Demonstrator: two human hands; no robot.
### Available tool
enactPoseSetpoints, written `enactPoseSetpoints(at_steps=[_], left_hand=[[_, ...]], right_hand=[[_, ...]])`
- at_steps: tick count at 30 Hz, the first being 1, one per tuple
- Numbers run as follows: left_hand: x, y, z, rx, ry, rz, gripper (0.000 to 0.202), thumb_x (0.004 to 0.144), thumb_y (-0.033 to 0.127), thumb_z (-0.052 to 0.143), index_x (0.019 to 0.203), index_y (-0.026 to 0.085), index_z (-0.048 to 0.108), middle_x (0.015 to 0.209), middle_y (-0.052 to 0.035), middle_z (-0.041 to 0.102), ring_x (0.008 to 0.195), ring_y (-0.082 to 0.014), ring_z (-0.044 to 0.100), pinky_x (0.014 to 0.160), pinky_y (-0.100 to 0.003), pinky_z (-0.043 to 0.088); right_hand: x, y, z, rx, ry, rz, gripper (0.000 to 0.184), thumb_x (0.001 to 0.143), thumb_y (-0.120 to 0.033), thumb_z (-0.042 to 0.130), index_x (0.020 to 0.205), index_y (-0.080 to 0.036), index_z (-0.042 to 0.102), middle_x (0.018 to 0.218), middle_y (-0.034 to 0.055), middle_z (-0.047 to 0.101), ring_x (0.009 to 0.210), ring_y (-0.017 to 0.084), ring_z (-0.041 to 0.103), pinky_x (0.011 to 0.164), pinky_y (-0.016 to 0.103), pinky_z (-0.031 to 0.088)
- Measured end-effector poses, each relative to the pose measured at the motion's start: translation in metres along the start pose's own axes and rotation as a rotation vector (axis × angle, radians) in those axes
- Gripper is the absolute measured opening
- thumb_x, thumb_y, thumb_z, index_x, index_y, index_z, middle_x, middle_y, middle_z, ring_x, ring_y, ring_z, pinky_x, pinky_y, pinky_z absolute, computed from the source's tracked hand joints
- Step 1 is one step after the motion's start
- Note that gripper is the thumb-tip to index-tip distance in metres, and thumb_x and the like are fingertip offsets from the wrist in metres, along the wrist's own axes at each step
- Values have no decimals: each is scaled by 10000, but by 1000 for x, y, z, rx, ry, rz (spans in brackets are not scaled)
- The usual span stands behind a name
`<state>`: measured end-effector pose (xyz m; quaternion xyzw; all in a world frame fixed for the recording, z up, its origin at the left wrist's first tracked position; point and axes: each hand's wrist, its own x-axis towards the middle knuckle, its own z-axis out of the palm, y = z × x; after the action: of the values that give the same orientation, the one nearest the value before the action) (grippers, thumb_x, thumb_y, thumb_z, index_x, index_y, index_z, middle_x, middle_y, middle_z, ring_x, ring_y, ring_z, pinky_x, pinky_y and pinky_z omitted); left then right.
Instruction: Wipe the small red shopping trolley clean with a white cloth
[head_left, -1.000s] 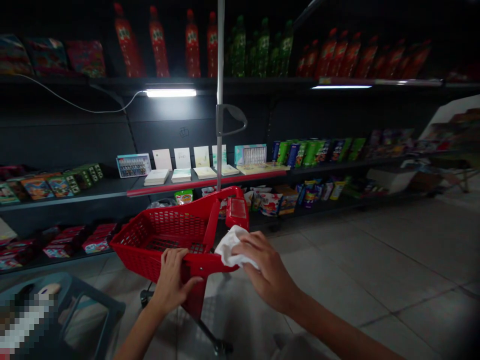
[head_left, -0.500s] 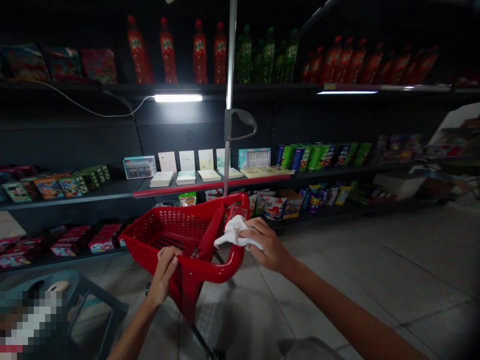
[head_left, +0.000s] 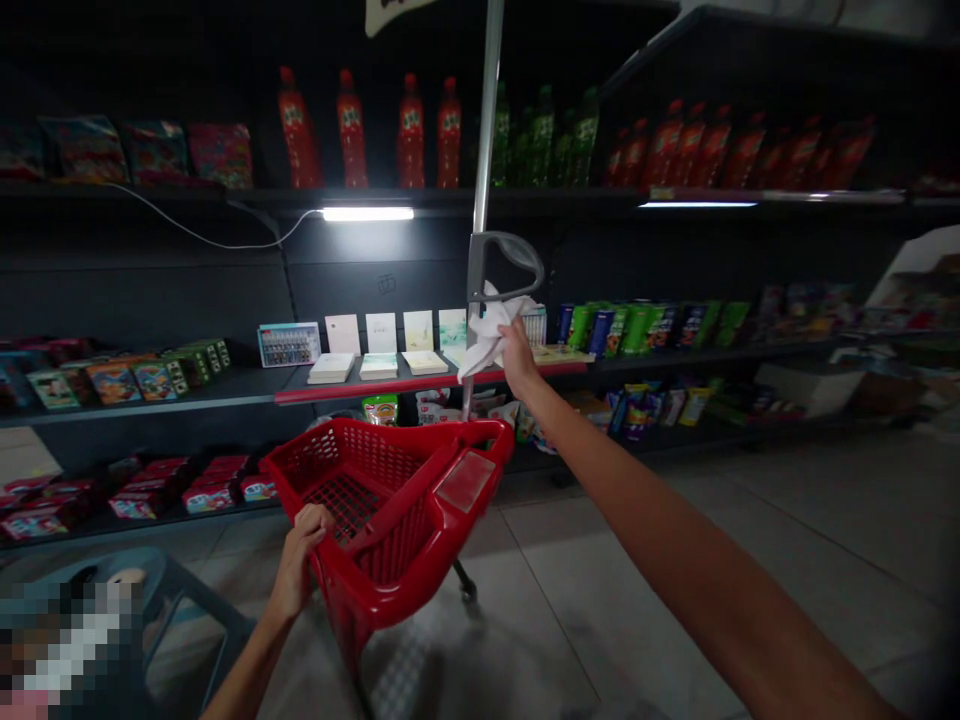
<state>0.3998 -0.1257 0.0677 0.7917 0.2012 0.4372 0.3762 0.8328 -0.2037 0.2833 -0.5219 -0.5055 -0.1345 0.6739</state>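
My right hand (head_left: 517, 355) is closed on a white cloth (head_left: 486, 335), pressed against the metal pole (head_left: 487, 130) just below its grey loop handle (head_left: 510, 265). The pole rises beside the far side of a red plastic shopping cart (head_left: 420, 590). Fingers wrapped over the near left rim of the cart's basket, my left hand (head_left: 300, 550) grips it. Slots and a mesh floor show inside the basket, and a pale panel (head_left: 465, 480) is set into the cart's handle end. Where the pole meets the cart is partly hidden.
Shelves behind hold red bottles (head_left: 352, 130), green bottles (head_left: 541, 135), books (head_left: 379, 366), green and blue cans (head_left: 637, 330) and boxed goods (head_left: 154, 490). A lit tube lamp (head_left: 367, 214) hangs under the upper shelf. A blue-grey stool (head_left: 154, 575) stands at lower left; tiled floor (head_left: 675, 540) lies right.
My right hand has carried the white cloth up from the cart's handle to the pole. The cart has turned, its handle end swinging around, while my left hand stays on its rim.
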Motion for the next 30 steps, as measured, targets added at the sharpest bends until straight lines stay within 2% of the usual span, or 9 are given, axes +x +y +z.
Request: enactPoseSetpoints(at_steps=[3,6,9,12,15,18,24,27,30], left_hand=[[2,-3,-8,-10,-9,-9,306,910,464,393,735,227,475,839,-62,571,874,-250,534,895,-392,457],[1,-5,-15,4,-26,-19,340,940,461,363,845,216,579,1186,-133,661,1226,-309,541,1151,-479,384],[2,-3,-24,-1,-77,-46,397,971,467,364,1026,205,658,1509,-127,544,1495,-308,369,1282,-542,211],[7,6,-38,-28,-109,-132,396,959,473,450,1160,210,667,1606,-114,461,1553,-310,316,1289,-567,200],[14,33,-56,-29,-61,-169,404,926,465,555,1242,230,643,1584,-112,495,1528,-311,382,1282,-549,251],[11,84,-62,77,-36,-74,391,973,473,511,1261,240,638,1477,-102,600,1434,-289,511,1241,-509,357],[-40,181,5,693,-92,319,357,990,360,517,1312,254,631,1391,-75,656,1294,-266,599,1150,-462,442],[-59,188,37,882,32,435,404,966,355,564,1322,173,622,1340,-133,680,1244,-309,616,1093,-479,443],[-60,175,39,921,137,506,358,978,322,560,1293,168,627,1274,-128,716,1136,-276,660,1010,-436,448]], right_hand=[[1,-1,18,-49,34,40,461,982,-549,391,1320,-256,503,1200,86,647,1081,251,603,1007,450,482],[-15,3,24,-157,63,35,482,997,-597,403,1294,-225,480,1129,116,649,1075,277,619,1024,474,464],[-35,10,19,-193,18,17,511,1006,-639,371,1247,-205,493,1053,119,655,1023,283,637,995,466,479],[-49,16,11,-169,-34,6,493,997,-631,406,1198,-196,519,995,105,661,975,272,637,966,440,489],[-58,18,6,-118,-57,13,459,985,-618,417,1131,-198,533,961,85,645,931,247,618,942,411,492],[-65,16,5,-52,-52,28,428,985,-610,409,1096,-217,537,972,62,631,938,223,598,949,388,494],[-92,4,2,20,-58,155,486,955,-664,446,1143,-232,563,1073,62,661,1033,218,612,1050,407,475],[-114,-4,-1,46,-111,247,574,937,-699,457,1255,-233,562,1180,79,684,1122,239,625,1115,444,446],[-134,-11,-6,78,-186,321,691,919,-737,465,1392,-238,531,1345,98,659,1276,259,591,1192,466,387]])
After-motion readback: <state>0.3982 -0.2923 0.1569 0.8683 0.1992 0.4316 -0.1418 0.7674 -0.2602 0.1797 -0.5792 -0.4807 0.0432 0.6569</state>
